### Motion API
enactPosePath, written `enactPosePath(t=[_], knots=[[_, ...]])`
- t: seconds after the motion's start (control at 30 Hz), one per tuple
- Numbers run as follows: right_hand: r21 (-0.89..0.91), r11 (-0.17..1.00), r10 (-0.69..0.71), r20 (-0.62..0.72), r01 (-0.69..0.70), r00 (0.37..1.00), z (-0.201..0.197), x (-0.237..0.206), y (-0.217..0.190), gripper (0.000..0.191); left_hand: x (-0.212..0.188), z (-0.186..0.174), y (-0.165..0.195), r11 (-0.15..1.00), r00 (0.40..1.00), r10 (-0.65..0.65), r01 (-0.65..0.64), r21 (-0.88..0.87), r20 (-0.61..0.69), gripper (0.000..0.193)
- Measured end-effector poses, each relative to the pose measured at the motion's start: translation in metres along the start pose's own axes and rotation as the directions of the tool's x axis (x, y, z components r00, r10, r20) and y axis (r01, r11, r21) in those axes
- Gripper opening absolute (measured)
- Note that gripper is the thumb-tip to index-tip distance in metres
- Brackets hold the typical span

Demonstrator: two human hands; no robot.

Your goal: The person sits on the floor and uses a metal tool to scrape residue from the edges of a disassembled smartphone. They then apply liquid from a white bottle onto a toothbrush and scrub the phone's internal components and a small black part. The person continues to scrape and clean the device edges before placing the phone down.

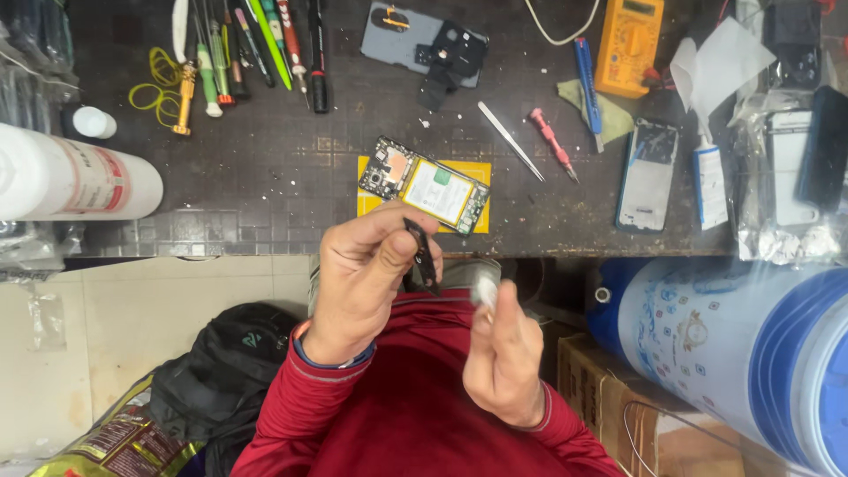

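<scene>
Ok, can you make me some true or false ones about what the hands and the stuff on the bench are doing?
1. The left hand pinches a small black part. True.
2. The right hand holds a red screwdriver. False: it holds a small white wad; the red screwdriver lies on the bench.
3. The opened phone lies on a yellow pad. True.
4. The yellow meter is in the person's lap. False: it is on the bench.

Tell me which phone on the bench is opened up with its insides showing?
The phone on the yellow pad, just beyond the hands. Its green board and white battery are bare. The grey phone up top and the one at the right are not open like that.
</scene>
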State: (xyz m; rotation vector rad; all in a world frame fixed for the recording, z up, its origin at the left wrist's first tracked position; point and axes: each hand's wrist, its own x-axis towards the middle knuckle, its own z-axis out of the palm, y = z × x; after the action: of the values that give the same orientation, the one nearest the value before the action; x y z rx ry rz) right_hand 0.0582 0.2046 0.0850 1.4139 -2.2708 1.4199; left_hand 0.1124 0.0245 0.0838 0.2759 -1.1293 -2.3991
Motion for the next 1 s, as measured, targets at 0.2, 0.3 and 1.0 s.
enactPosePath(t=[0.2,0.3,1.0], knots=[[-0.003,0.995,-0.100,-0.005,0.100,0.995,-0.002,0.004,0.008,0.072,-0.001,-0.002,-0.004,0.963,0.983,-0.151,0.169,-0.208,0.100,0.035],[-0.027,0.993,-0.110,0.043,0.112,0.993,-0.002,0.019,0.011,0.076,-0.003,0.000,-0.005,0.957,0.971,-0.218,0.232,-0.171,0.096,0.037],[-0.026,0.999,0.042,0.187,-0.038,0.981,-0.004,0.030,0.008,0.064,0.004,-0.031,0.030,0.728,0.946,0.293,-0.126,0.674,-0.140,0.025]])
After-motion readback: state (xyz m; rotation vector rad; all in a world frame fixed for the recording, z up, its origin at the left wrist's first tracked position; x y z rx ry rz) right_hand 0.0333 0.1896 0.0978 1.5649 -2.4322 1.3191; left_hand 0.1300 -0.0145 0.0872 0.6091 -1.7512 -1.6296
